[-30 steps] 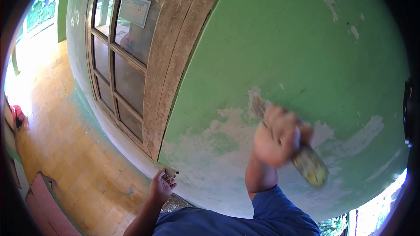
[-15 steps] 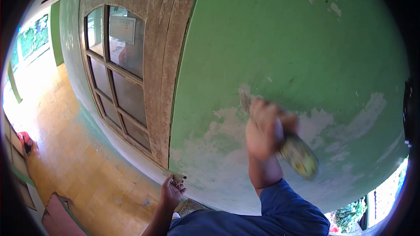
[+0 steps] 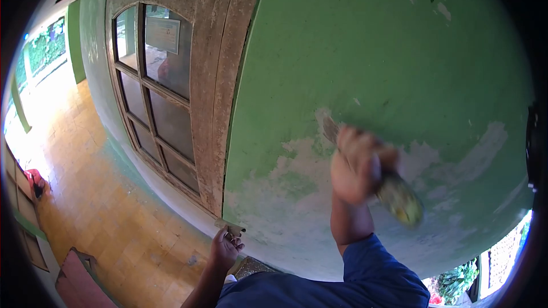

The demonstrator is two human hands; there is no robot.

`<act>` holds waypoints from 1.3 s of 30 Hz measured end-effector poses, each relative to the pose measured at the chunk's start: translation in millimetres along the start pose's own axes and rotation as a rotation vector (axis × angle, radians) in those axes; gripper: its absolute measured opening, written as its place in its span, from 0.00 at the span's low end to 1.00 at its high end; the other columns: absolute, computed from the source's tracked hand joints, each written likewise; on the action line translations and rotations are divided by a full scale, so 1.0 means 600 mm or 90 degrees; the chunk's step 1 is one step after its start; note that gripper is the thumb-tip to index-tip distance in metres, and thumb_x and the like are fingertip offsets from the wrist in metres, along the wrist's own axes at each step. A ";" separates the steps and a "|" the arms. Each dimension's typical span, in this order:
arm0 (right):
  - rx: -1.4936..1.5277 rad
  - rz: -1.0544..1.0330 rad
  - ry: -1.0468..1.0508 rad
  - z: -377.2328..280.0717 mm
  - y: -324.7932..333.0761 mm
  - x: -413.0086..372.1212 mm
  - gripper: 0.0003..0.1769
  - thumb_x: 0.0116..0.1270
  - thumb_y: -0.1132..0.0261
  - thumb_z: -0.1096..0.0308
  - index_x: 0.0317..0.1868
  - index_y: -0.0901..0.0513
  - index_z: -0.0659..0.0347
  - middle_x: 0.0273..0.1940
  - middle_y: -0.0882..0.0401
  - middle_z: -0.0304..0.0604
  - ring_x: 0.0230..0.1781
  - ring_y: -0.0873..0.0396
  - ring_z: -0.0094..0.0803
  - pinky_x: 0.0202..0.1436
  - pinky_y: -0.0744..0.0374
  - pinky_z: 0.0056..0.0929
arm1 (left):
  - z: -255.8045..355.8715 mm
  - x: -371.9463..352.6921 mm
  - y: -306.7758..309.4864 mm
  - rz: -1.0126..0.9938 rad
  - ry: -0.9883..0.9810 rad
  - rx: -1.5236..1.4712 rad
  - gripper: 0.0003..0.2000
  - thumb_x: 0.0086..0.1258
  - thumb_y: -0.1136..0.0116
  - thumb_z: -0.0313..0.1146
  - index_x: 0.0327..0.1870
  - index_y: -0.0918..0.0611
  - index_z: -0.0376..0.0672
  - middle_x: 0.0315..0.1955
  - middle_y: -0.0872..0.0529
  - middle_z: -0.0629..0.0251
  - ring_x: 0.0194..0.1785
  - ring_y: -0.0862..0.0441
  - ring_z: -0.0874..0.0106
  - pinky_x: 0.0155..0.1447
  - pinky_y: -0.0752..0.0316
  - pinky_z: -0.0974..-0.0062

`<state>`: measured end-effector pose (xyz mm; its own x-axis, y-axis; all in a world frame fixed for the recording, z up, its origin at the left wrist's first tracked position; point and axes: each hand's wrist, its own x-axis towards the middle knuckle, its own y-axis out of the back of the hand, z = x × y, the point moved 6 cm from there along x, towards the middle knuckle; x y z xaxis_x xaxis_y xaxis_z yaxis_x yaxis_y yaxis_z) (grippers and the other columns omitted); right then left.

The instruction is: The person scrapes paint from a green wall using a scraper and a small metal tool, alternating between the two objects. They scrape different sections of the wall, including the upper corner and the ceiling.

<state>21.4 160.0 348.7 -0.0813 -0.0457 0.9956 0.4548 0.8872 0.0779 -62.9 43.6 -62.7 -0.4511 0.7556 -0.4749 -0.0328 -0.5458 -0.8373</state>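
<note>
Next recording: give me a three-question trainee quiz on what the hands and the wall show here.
1. True or false: the right hand grips a scraper whose blade end meets the green wall.
2. Which is nearest the left hand? A) the lower corner of the window frame; B) the red thing on the floor; C) the paper sign behind the glass.
3. What colour is the person's sleeve?

Key: 1 true; 2 A; 3 blue.
</note>
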 end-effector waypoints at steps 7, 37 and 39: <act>-0.130 -0.059 -0.024 0.012 -0.007 -0.007 0.12 0.64 0.46 0.72 0.24 0.38 0.57 0.15 0.44 0.32 0.15 0.50 0.21 0.20 0.49 0.27 | -0.010 0.003 0.009 -0.013 0.021 0.001 0.11 0.67 0.52 0.44 0.28 0.27 0.50 0.19 0.27 0.71 0.26 0.30 0.74 0.38 0.36 0.69; -0.028 -0.048 -0.065 0.033 -0.009 0.012 0.14 0.66 0.47 0.69 0.24 0.40 0.55 0.14 0.46 0.31 0.14 0.51 0.20 0.21 0.48 0.26 | 0.001 0.007 0.017 0.003 0.003 -0.008 0.08 0.66 0.51 0.43 0.29 0.28 0.52 0.20 0.29 0.73 0.26 0.32 0.74 0.39 0.38 0.70; 0.010 -0.001 -0.182 0.068 0.004 0.008 0.14 0.67 0.48 0.68 0.23 0.40 0.54 0.13 0.46 0.31 0.14 0.51 0.20 0.21 0.48 0.25 | 0.005 0.001 0.010 0.007 -0.020 -0.006 0.09 0.66 0.51 0.43 0.29 0.28 0.51 0.19 0.29 0.73 0.26 0.32 0.74 0.39 0.38 0.70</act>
<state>-14.0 180.6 351.5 -0.3294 0.0814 0.9407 0.4401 0.8947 0.0767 -66.1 39.9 -67.4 -0.4794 0.7373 -0.4760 -0.0189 -0.5510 -0.8343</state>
